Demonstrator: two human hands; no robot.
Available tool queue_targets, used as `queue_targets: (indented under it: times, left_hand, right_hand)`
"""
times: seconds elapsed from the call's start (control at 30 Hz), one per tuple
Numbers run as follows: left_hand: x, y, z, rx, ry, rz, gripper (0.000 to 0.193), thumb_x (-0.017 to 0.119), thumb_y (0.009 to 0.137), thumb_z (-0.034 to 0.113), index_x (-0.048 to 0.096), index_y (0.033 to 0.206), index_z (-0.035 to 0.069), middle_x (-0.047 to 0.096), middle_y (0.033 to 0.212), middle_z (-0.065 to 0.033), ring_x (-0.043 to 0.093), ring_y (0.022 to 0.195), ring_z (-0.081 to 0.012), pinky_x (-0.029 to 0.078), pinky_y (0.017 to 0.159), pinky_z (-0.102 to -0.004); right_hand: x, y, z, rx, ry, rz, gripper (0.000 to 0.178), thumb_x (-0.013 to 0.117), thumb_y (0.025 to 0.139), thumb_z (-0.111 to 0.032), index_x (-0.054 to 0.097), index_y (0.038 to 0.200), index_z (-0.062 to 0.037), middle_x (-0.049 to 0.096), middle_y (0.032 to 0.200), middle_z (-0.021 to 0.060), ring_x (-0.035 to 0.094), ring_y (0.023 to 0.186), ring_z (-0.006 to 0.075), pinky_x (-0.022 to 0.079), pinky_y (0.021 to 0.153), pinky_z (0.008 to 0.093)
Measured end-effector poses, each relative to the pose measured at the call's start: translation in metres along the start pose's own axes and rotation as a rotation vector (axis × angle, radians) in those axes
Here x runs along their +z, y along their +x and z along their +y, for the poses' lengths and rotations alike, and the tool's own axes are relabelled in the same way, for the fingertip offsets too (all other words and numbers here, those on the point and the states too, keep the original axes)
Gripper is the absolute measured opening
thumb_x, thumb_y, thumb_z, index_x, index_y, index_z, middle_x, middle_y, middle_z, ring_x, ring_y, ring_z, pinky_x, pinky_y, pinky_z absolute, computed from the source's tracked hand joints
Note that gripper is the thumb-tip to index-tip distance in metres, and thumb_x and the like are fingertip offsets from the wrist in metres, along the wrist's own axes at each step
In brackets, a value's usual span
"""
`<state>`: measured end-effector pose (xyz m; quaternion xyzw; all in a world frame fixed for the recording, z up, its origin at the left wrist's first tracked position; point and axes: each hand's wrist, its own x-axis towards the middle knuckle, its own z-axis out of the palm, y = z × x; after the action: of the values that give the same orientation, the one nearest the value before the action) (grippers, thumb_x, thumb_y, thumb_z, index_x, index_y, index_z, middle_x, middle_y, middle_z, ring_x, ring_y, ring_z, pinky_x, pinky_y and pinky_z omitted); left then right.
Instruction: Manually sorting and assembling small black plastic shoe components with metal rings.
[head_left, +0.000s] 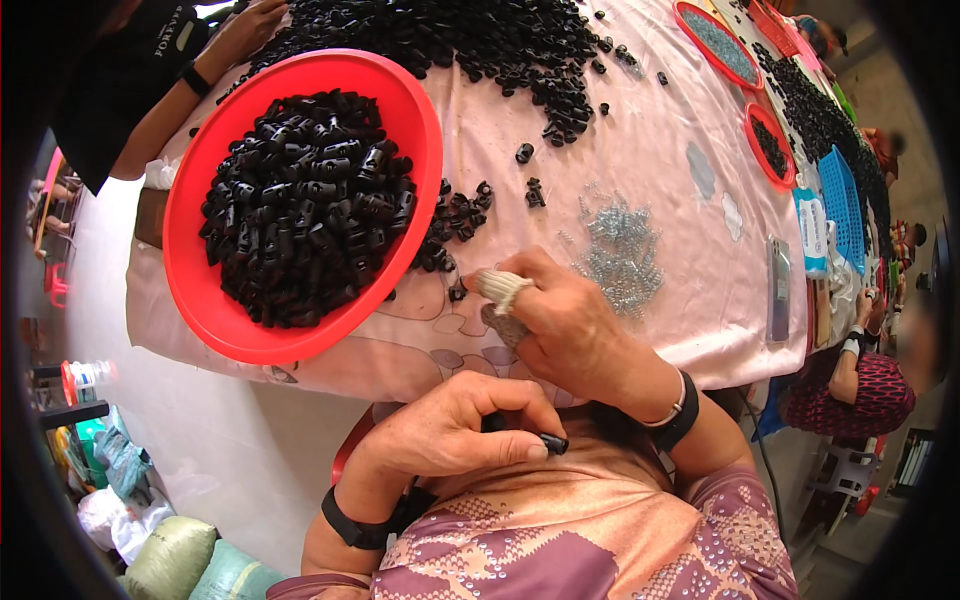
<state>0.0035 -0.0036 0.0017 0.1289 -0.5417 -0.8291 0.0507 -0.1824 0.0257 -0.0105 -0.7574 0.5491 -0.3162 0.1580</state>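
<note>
My left hand (465,425), in front of my body below the table edge, is closed around a black cord lock (553,443), whose end sticks out past the thumb. Over the table's near edge, my right hand (565,315) is bent, with a white knitted finger sleeve (502,289) on one finger and a greyish cover (503,325) on another. Its fingertips are beside a small black plastic part (457,291); whether they grip anything is hard to see. A red bowl (425,150) heaped with black cord locks (310,205) stands to the left. Loose silver springs (620,255) lie right of my right hand.
A pile of black parts (440,35) covers the far table. At far left is another person's arm (165,115). Red trays (768,148), a blue basket (842,205) and a phone (778,290) sit at the right. Stuffed sacks (175,560) lie at lower left.
</note>
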Motion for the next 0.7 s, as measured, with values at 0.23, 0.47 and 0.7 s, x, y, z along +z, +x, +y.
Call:
queue_targets:
  times: [0.23,0.47,0.7]
  left_hand:
    - [0.001,-0.001,0.004,-0.107,-0.170,0.075,0.019,0.067,0.090,0.013,0.065,0.103,-0.001,0.065,0.091,-0.0012,0.057,0.085,-0.0079,0.047,0.077,-0.0242]
    - [0.003,0.001,0.007,-0.157,-0.198,0.281,0.019,0.070,0.089,0.015,0.066,0.102,0.002,0.064,0.084,0.0023,0.052,0.071,-0.0011,0.040,0.059,-0.0171]
    - [0.001,0.003,0.001,-0.179,-0.167,0.398,0.020,0.070,0.087,0.018,0.066,0.099,0.002,0.066,0.080,-0.0004,0.053,0.067,-0.0023,0.039,0.054,-0.0179]
  right_hand:
    - [0.009,0.012,0.006,-0.048,-0.226,-0.046,0.012,0.061,0.073,-0.008,0.060,0.084,-0.0025,0.056,0.093,0.0166,0.063,0.077,0.0327,0.053,0.063,0.0387]
    - [0.002,-0.001,0.005,0.060,-0.287,0.005,0.013,0.064,0.069,-0.007,0.058,0.079,-0.0033,0.054,0.087,0.0154,0.061,0.073,0.0318,0.050,0.061,0.0400]
    - [-0.007,-0.012,0.010,0.105,-0.232,0.176,0.012,0.068,0.072,-0.003,0.063,0.083,-0.0033,0.058,0.085,0.0146,0.062,0.070,0.0297,0.050,0.059,0.0388]
